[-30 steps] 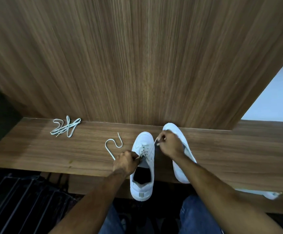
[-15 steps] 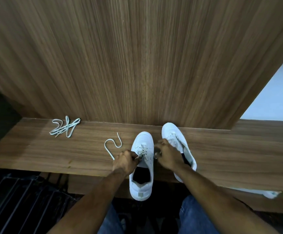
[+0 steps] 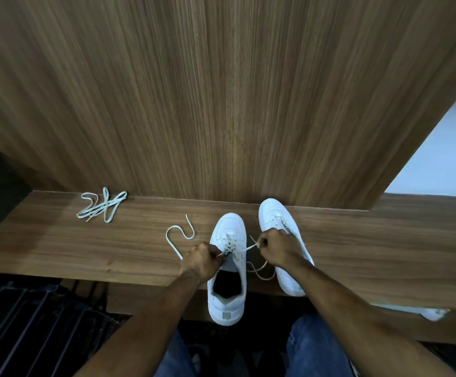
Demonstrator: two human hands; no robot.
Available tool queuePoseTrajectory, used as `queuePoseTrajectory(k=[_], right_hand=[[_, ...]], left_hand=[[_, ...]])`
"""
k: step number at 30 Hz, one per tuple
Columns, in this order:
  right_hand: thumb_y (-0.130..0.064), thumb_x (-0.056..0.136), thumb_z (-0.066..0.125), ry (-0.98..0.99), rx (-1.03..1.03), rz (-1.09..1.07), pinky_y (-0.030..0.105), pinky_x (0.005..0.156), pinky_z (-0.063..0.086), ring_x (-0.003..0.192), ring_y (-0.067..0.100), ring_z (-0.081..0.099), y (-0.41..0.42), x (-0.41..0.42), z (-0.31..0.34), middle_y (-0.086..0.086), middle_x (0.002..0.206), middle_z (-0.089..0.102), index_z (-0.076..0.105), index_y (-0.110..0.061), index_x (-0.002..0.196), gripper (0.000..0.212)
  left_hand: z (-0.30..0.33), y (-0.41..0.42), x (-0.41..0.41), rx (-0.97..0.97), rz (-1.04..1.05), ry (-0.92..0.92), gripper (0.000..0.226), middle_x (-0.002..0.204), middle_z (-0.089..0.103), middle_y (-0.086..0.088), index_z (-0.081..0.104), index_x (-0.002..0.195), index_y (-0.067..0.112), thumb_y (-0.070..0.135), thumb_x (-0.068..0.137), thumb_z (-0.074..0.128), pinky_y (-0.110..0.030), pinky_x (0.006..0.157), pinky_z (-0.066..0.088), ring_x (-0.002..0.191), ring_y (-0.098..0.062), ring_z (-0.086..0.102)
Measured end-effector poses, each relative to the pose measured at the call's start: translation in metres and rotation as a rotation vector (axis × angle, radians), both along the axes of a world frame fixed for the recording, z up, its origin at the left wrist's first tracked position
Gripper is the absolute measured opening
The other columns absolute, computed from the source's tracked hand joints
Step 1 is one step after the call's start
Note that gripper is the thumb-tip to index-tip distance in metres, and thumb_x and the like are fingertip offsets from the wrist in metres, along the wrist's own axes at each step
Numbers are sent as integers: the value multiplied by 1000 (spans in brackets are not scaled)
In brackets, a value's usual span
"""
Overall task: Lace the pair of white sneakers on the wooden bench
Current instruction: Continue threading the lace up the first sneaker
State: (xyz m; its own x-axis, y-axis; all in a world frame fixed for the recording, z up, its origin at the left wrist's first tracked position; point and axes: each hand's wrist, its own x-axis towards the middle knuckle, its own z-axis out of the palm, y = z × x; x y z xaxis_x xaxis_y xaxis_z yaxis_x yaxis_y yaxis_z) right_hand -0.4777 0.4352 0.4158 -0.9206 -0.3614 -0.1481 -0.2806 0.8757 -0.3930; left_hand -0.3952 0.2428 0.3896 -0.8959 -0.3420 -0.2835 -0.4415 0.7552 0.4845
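head view, downward over bench (image 3: 384, 240)

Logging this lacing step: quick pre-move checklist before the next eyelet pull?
1. Left hand grips the lace's left strand: ok.
2. Right hand pinches the right strand, pulled taut: ok.
3. Left white sneaker steady on the wooden bench: cannot tell, heel overhangs the edge.
4. Upper eyelets filled: not ok.
5. Right white sneaker laced: cannot tell, hand covers it.
6. Spare white lace bundle within reach: ok.
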Motion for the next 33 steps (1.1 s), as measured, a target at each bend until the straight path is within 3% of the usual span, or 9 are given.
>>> queuePoseTrajectory(k=[3,6,10,14,19,25,29,31,33], right_hand=[[-19,86,52,-79,-12,60,35,81,53,99,24,65,-2,3,-8,-1,103,70,66,-28,98,20],[-18,88,54,-184,-74,98,31,84,49,107,21,61,-11,12,-12,-2,116,66,62,-28,120,34],[-25,89,55,-205,-181,71,37,83,53,98,20,64,-23,23,-18,-1,103,70,72,-25,95,18],[-24,89,53,-76,-82,86,30,72,47,96,26,64,-25,28,-18,3,101,68,70,-21,86,17],[-26,87,57,110,217,193,35,79,47,102,31,62,-19,26,-4,8,108,66,64,-19,105,20],[-24,88,56,150,332,202,37,81,46,104,32,61,-18,24,6,10,112,65,61,-13,111,26],[-23,88,54,-34,210,80,37,77,50,94,29,65,-15,21,3,7,101,68,67,-19,102,19],[-16,89,53,-349,-77,-48,30,59,49,62,18,62,-11,15,8,5,80,69,67,-17,90,14],[-8,88,53,-599,-426,-191,20,44,36,41,10,46,-6,10,21,3,64,65,65,-15,91,14]], left_hand=[[1,-8,-1,267,-18,12,25,77,66,-1,70,75,21,41,88,63,-27,72,46,79,-16,62],[-6,-20,-3,427,-5,4,23,75,66,-1,73,81,14,30,93,60,-38,87,53,74,-14,59],[-6,-16,-5,384,-52,-27,15,83,69,-3,75,97,9,17,88,66,-38,90,53,79,-10,60],[7,-10,-8,102,-118,-29,15,97,72,-3,74,89,19,28,88,61,-29,83,49,93,-18,65],[16,-12,-7,-541,-212,-77,33,122,62,-5,59,116,24,38,94,39,-36,104,30,117,-27,55],[8,-15,-3,-642,-193,-98,34,122,61,-4,58,118,25,37,96,35,-40,114,15,124,-25,46],[11,-12,1,-588,-118,-43,30,120,63,-2,59,114,24,35,97,37,-39,109,22,120,-24,49],[16,-9,3,-500,-88,61,24,117,63,-1,59,112,25,30,96,42,-36,101,34,114,-24,55],[23,-2,1,-316,-73,242,17,109,65,3,64,102,27,30,91,52,-32,83,43,103,-23,61]])
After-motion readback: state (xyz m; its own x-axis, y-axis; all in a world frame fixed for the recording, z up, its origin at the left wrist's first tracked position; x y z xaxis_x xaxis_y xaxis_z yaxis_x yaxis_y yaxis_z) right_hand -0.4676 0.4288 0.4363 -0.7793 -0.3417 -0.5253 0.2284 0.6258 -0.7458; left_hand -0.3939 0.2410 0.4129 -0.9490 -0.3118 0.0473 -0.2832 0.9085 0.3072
